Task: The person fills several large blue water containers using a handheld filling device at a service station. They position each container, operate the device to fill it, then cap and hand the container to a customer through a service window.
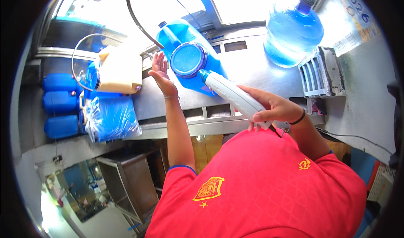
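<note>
A blue plastic jug (215, 69) with a handle and a wide round blue lid (185, 59) stands on the steel counter (248, 63) in front of me. A purplish band runs round the lid's rim. My right hand (275, 107) is wrapped round a white, stick-shaped heat gun (231, 94), which has a blue-green nozzle and a dark cord at its lower end. Its nozzle points at the lid's near right edge, very close to it. Beside the jug's left side, my left hand (162, 76) is raised and holds nothing, fingers apart. Whether it touches the jug I cannot tell.
A large clear-blue water bottle (292, 36) stands at the back right, near a grey slotted rack (322, 74). Left of the jug are a beige container (121, 69), a plastic-wrapped blue bundle (111, 118) and several blue jugs (61, 103). A dark hose (134, 10) arches behind.
</note>
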Demonstrator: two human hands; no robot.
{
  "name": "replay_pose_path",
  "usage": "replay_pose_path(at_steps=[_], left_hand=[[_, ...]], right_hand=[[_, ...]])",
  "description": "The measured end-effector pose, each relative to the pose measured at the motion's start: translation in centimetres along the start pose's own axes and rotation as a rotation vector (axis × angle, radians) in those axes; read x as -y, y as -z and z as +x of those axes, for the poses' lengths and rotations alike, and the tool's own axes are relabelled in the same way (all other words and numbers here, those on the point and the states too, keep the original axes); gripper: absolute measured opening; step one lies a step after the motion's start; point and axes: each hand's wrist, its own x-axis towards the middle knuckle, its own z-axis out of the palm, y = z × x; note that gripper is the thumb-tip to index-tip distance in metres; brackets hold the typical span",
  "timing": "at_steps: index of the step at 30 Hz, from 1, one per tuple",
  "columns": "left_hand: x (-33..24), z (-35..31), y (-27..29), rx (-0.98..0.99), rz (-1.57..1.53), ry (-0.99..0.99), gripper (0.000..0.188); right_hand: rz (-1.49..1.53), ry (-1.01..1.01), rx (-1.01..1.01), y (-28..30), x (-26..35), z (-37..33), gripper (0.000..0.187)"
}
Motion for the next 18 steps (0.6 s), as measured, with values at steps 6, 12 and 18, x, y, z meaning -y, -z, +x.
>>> replay_pose_path(at_steps=[6,12,18], left_hand=[[2.0,-0.7,-1.3,0.105,-0.083,-0.116,0.096],[2.9,-1.2,-1.2,0.098,-0.072,-0.149,0.09],[2.7,-1.2,-0.8,0.082,0.061,-0.231,0.082]], right_hand=[[-0.066,-0.039,-0.198,-6.6,1.7,1.8,0.09],[-0.124,-0.051,-0.434,-10.5,2.1,4.1,0.086],[-0.112,-0.071,-0.587,-12.1,3.3,5.5,0.085]])
